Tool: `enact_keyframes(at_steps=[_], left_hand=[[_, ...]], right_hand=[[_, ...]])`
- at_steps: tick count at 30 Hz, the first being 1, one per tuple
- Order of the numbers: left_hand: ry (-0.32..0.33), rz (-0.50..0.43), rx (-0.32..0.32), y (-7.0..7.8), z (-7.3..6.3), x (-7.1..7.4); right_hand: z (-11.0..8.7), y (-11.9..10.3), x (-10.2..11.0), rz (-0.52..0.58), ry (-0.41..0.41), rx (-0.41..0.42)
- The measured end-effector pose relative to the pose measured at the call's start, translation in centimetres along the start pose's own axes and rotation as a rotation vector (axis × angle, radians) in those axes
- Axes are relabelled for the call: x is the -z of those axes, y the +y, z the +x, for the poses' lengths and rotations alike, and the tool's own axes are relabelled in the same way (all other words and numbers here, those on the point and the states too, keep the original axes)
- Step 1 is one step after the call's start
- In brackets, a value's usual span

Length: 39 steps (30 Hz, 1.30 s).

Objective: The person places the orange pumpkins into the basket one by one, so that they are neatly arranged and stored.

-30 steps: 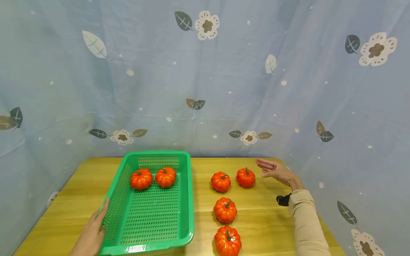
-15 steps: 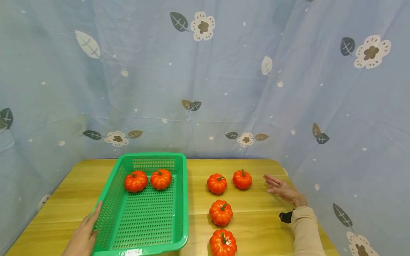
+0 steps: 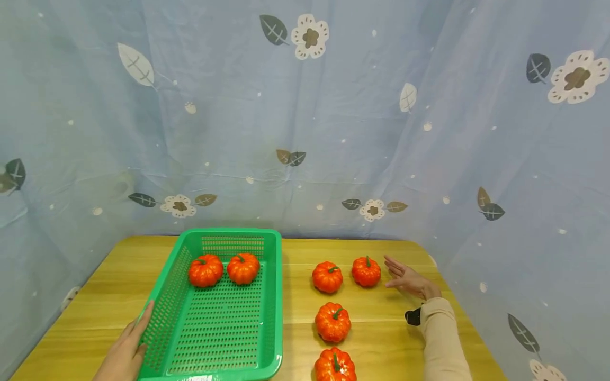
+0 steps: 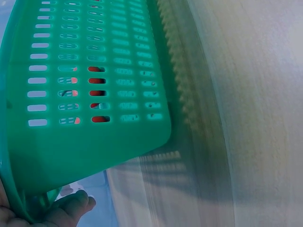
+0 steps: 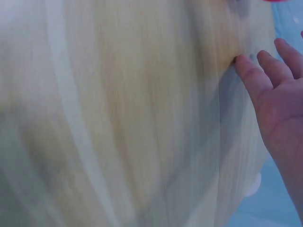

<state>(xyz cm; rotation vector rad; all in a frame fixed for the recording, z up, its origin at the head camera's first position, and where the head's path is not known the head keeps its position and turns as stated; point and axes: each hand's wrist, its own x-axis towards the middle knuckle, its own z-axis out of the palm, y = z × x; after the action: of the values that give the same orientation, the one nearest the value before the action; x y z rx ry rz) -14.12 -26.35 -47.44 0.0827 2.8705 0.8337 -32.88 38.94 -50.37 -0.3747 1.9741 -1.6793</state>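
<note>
A green plastic basket [image 3: 224, 338] with slotted walls stands on the left of the table. Two small orange pumpkins, a left one [image 3: 206, 271] and a right one [image 3: 243, 268], lie near its back wall. My left hand [image 3: 125, 346] grips the basket's left rim; in the left wrist view, thumb and fingers [image 4: 66, 208] are at the rim's corner. Beyond the basket's right side, several more pumpkins sit on the wood. My right hand [image 3: 409, 279] is held with spread, straight fingers just right of the rear right pumpkin [image 3: 366, 271], touching nothing I can make out.
Left of that rear pumpkin lies another pumpkin [image 3: 327, 277]. Nearer me are a middle pumpkin [image 3: 333, 321] and a front pumpkin [image 3: 335, 366], cut by the frame. A blue flowered curtain [image 3: 229, 132] encloses the wooden table [image 3: 381, 344] behind and at both sides.
My right hand lowers slightly, and moves closer to the rear right pumpkin over the last half second. The head view shifts a little. Left hand, basket and pumpkins keep their places.
</note>
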Motion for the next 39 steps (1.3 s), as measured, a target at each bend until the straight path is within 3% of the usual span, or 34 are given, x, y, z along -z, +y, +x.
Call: enact_keyframes(at_steps=[15, 20, 25, 35, 39], left_hand=[[0.036, -0.007, -0.004, 0.7, -0.3, 0.1], [0.037, -0.028, 0.002, 0.9, -0.3, 0.0], [0.052, -0.040, -0.009, 0.9, -0.5, -0.3], [0.169, -0.034, -0.071, 0.9, -1.1, -0.5], [0.176, -0.036, -0.077, 0.9, -1.2, -0.4]], right_hand=[[3.7, -0.8, -1.9, -0.079, 0.076, -0.009], [4.4, -0.8, -2.4, -0.147, 0.107, -0.001], [4.9, -0.6, -3.0, -0.142, 0.118, -0.018], [5.1, -1.3, -3.3, -0.211, 0.330, -0.081], [5.1, -3.2, -3.0, -0.275, 0.336, -0.030]])
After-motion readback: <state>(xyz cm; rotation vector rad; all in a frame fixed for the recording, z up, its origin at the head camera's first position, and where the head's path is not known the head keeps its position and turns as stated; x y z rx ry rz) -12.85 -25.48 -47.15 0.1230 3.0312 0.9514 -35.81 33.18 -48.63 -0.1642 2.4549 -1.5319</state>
